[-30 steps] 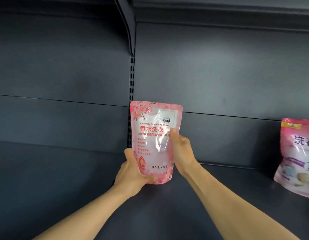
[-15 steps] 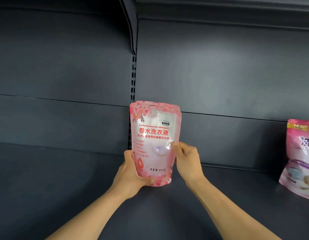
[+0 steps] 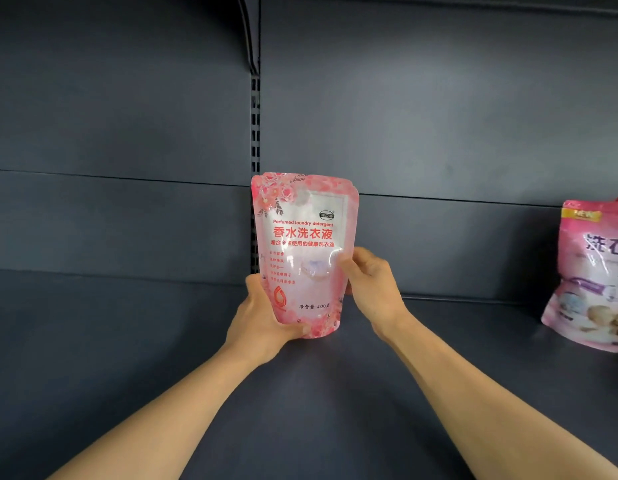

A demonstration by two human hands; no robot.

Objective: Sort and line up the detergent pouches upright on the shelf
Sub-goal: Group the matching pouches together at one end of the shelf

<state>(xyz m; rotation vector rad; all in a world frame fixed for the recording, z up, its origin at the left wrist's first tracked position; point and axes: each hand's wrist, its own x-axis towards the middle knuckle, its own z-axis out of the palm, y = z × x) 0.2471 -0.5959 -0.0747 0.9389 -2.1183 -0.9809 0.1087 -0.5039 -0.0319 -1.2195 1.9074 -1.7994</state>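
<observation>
We stand the pouch (image 3: 302,254) upright on the shelf (image 3: 127,341): left hand (image 3: 262,317) cups its base at 7 o'clock, right hand (image 3: 370,285) pinches its edge at 3 o'clock. Settle the base flat before letting go.

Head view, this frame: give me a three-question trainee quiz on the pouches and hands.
1. True or false: the floral pink pouch stands roughly upright on the shelf.
2. Which hand wraps the pouch's bottom corner? A) left hand B) right hand C) neither
3. Fill in: the second pink pouch sits at the far ____ edge of the view.

Key: 1 true; 2 A, while the right hand pinches the pouch's side edge; 3 right, partly cut off by the frame and apart from the held pouch.
</observation>
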